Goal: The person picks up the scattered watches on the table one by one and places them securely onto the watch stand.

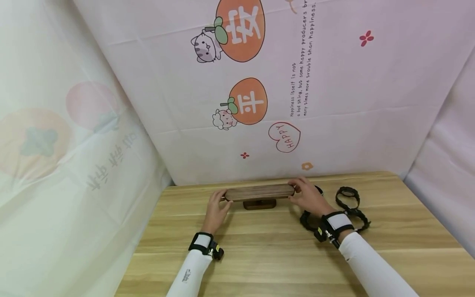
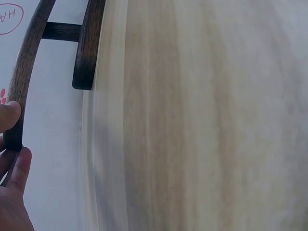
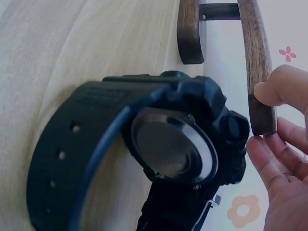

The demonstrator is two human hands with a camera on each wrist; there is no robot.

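A dark wooden display stand, with a long rounded bar (image 1: 259,192) on a short post over a small base (image 1: 259,204), is upright at the back of the table. At the bar's left end my left hand (image 1: 216,212) grips it, with the thumb (image 2: 8,115) on one face and fingers round the tip. My right hand (image 1: 311,200) holds the other end the same way, its thumb (image 3: 269,91) pressed on the wood. In the right wrist view, a black watch (image 3: 173,147) looms large beside the right hand, its metal case back showing.
Several black watches lie on the wooden table (image 1: 237,255) around the right wrist, among them a watch (image 1: 348,191) with its strap looped. The right hand partly hides others. A printed white cloth (image 1: 334,140) hangs right behind the table's back edge, and another cloth hangs at the left.
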